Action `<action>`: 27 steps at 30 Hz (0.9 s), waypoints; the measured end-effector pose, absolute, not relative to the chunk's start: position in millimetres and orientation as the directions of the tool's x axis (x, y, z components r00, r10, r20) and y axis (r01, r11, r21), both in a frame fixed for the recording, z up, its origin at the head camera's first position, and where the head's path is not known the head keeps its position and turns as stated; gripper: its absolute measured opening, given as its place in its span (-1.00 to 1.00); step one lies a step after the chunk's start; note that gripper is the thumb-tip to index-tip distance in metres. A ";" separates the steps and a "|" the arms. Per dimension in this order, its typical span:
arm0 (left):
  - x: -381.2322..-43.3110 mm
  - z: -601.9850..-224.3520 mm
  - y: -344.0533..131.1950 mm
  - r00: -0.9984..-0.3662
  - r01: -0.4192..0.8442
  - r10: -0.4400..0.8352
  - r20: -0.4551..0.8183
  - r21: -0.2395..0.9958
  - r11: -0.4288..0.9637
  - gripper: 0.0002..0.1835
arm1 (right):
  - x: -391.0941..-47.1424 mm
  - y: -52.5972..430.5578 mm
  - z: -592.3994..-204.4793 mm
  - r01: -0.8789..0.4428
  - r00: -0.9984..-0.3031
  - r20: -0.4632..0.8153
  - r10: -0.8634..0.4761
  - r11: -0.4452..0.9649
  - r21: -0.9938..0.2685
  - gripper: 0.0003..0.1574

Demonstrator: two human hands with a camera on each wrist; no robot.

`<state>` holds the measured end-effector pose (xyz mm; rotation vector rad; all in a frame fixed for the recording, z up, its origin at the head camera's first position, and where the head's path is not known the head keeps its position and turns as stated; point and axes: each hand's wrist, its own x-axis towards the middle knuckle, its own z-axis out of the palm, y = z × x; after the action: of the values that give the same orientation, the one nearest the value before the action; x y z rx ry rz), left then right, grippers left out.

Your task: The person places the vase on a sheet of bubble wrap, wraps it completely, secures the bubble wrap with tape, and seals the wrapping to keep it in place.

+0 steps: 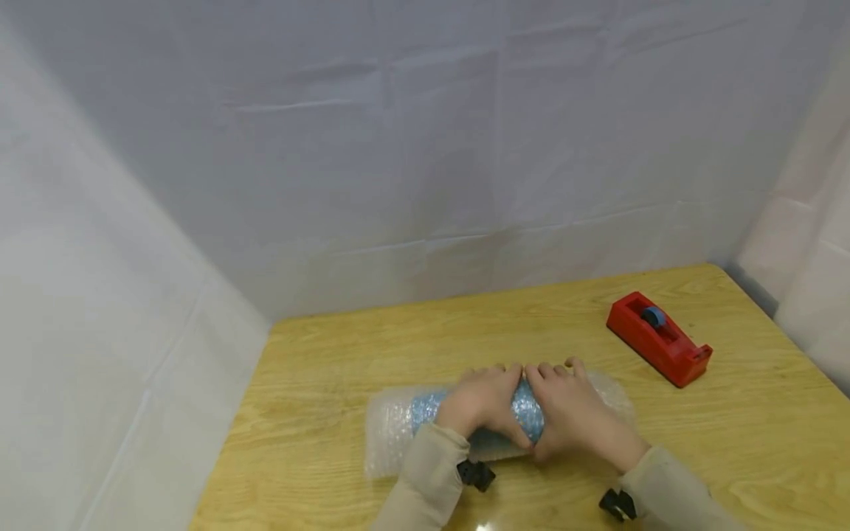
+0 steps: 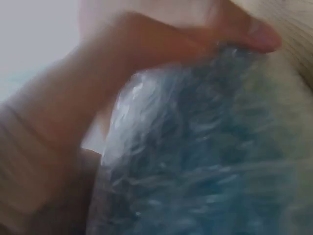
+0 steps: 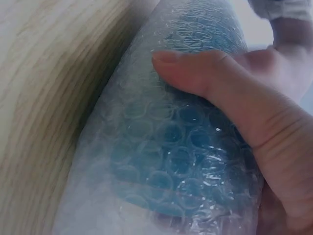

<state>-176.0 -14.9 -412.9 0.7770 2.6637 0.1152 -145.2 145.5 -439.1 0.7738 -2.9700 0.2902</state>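
Observation:
A blue cylindrical object rolled in clear bubble wrap [image 1: 392,428] lies sideways on the table; what the blue thing is cannot be told through the wrap. My left hand [image 1: 483,404] grips the roll near its middle, thumb on the near side and fingers over the top. Close beside it, my right hand [image 1: 567,409] holds the roll the same way, and the two hands nearly meet. In the right wrist view the thumb presses on the bubble wrap [image 3: 171,152]. The left wrist view is blurred, with the left thumb lying along the wrap [image 2: 205,127].
A red tape dispenser [image 1: 657,339] with a blue roll of tape stands at the back right of the wooden table [image 1: 319,354]. White sheets [image 1: 398,147] hang behind the table and at both sides. Small black pieces sit at both wrists.

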 end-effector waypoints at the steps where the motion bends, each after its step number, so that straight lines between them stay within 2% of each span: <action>1: -173.4 -413.9 -15.3 -0.791 0.523 0.537 -0.293 0.131 0.842 0.18 | -146.4 145.8 -439.3 -0.489 -0.872 0.101 -0.478 0.856 -0.169 0.29; 7: -152.1 -427.1 -14.7 -0.850 0.525 0.515 -0.111 -0.098 0.846 0.29 | -153.8 148.2 -438.5 -0.499 -0.866 0.080 -0.494 0.843 -0.199 0.19; 12: -137.0 -440.5 -9.8 -0.852 0.497 0.519 0.062 -0.216 0.841 0.36 | -158.1 150.5 -438.5 -0.503 -0.861 0.050 -0.506 0.834 -0.229 0.14; 18: -133.6 -451.8 -8.3 -0.841 0.464 0.511 0.175 -0.251 0.850 0.38 | -161.2 150.9 -441.0 -0.521 -0.850 0.055 -0.524 0.821 -0.236 0.10; 27: -133.9 -452.7 -8.2 -0.837 0.463 0.511 0.196 -0.245 0.852 0.37 | -160.8 151.3 -438.8 -0.524 -0.849 0.059 -0.526 0.821 -0.226 0.07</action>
<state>-133.9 -8.2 -452.7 0.8745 3.2675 -0.3233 -160.8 151.3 -438.8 0.8662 -3.0038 0.3696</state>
